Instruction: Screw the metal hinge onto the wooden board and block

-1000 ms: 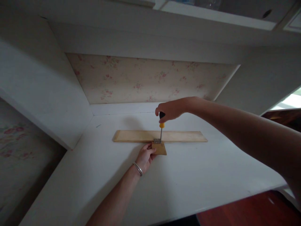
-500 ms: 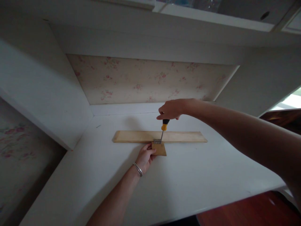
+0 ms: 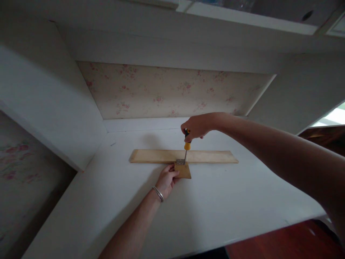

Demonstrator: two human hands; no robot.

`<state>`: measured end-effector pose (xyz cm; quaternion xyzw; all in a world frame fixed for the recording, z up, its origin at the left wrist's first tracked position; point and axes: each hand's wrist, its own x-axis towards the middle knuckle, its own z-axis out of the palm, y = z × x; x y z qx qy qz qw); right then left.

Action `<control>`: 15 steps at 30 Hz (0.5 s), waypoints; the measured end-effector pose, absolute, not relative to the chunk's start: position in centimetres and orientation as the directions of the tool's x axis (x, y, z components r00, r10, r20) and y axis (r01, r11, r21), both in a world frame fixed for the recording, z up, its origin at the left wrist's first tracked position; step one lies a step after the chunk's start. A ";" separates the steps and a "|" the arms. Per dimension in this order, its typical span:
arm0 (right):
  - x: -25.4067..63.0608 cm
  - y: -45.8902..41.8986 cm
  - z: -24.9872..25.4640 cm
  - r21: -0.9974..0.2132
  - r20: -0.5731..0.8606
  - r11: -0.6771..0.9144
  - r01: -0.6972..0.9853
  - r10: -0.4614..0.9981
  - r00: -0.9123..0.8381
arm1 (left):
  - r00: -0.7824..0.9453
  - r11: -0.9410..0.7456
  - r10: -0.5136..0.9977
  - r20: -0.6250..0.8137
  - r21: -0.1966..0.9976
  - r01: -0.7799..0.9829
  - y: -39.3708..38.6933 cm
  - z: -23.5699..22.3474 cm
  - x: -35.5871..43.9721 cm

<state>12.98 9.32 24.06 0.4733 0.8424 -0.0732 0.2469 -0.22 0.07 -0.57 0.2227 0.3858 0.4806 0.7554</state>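
Note:
A long pale wooden board (image 3: 210,157) lies flat on the white desk (image 3: 215,208). A small brown wooden block (image 3: 183,172) sits against its near edge, joined by a small metal hinge (image 3: 180,162). My left hand (image 3: 167,180), with a silver bracelet at the wrist, presses on the block's left side, fingers curled on it. My right hand (image 3: 196,126) is closed round the top of a screwdriver (image 3: 186,145) with a black and yellow handle. The screwdriver stands almost upright with its tip on the hinge.
The desk sits in a white alcove with side walls left and right. Floral wallpaper (image 3: 172,91) covers the back. A shelf runs overhead. Red-brown floor (image 3: 283,242) shows past the desk's front right edge.
My right hand has shifted its grip on the screwdriver handle, twisting round it. The shaft has tilted slightly. The left hand and the boards have stayed put.

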 end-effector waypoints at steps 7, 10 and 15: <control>12.9 9.0 24.3 0.083 -0.446 0.575 0.814 0.752 -0.486 | 0.238 0.447 0.894 -0.380 0.711 -0.543 0.0 -0.4 -0.2; 12.9 9.0 24.2 0.150 -0.439 0.493 0.857 0.810 -0.389 | 0.238 0.444 0.895 -0.377 0.711 -0.545 0.0 -0.3 -0.3; 13.3 9.3 23.8 0.035 -0.434 0.625 0.779 0.712 -0.552 | 0.243 0.438 0.898 -0.366 0.710 -0.551 0.1 -0.5 -0.3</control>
